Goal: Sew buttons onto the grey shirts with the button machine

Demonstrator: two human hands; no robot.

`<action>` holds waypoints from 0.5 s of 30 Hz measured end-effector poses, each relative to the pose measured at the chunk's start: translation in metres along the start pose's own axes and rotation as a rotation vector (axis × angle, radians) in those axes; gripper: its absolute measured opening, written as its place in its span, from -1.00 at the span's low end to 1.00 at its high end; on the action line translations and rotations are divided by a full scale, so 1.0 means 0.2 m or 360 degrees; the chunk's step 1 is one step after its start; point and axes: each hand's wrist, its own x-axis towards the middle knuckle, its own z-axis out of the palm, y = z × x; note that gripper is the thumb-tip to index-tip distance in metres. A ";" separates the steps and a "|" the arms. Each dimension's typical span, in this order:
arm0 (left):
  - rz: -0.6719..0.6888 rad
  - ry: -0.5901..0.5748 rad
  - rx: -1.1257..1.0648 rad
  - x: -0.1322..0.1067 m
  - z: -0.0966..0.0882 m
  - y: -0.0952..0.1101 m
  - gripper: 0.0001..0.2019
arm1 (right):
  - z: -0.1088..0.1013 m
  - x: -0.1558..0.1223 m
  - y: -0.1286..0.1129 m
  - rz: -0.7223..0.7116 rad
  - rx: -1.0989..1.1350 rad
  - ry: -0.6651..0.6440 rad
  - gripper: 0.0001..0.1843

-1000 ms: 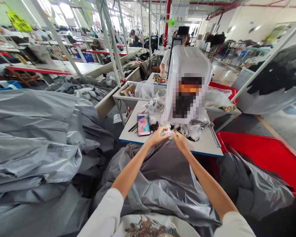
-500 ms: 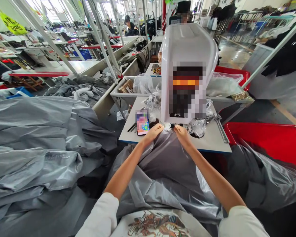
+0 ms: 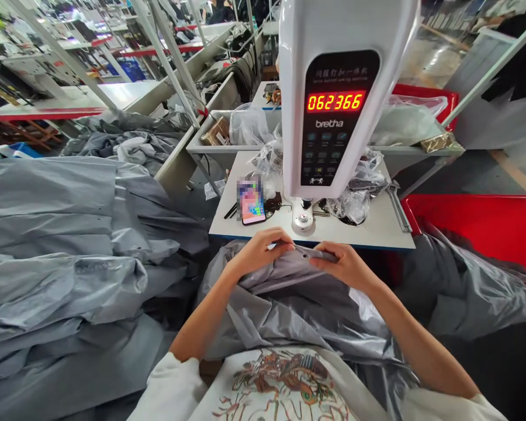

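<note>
A grey shiny garment (image 3: 284,301) lies across my lap, its upper edge lifted just in front of the worktable (image 3: 267,231). My left hand (image 3: 265,248) pinches that edge on one side, and my right hand (image 3: 344,263) grips it on the other. Between the two hands a small round dark snap or eyelet shows on the fabric. Beyond them stands the white button machine (image 3: 293,146), its display lit with red digits. The round metal lower die (image 3: 304,219) under its head is bare, apart from the fabric.
A phone (image 3: 252,202) lies on the table at left, near black sticks. Clear plastic bags (image 3: 350,204) lie around the machine. Grey garments (image 3: 70,234) are heaped at left. A red bin (image 3: 477,228) stands at right, with more grey fabric before it. Behind is a grey trough (image 3: 193,149).
Both hands have drawn the garment edge back from under the machine head toward me. The lower die and the small round fitting on the fabric now show. The camera view has tilted down.
</note>
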 end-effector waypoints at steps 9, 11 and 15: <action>0.0934 0.0550 0.1144 -0.41 0.10 0.63 -0.93 | 0.01 -0.42 -0.32 -0.1476 -0.1062 0.0374 -0.89; 0.0714 0.0880 0.1258 -0.44 0.17 0.72 -0.91 | -0.04 -0.45 -0.34 -0.1644 -0.1181 0.0605 -0.96; 0.0999 0.0761 0.1240 -0.36 0.22 0.75 -0.88 | -0.21 -0.51 -0.37 -0.1912 -0.1451 0.0707 -0.91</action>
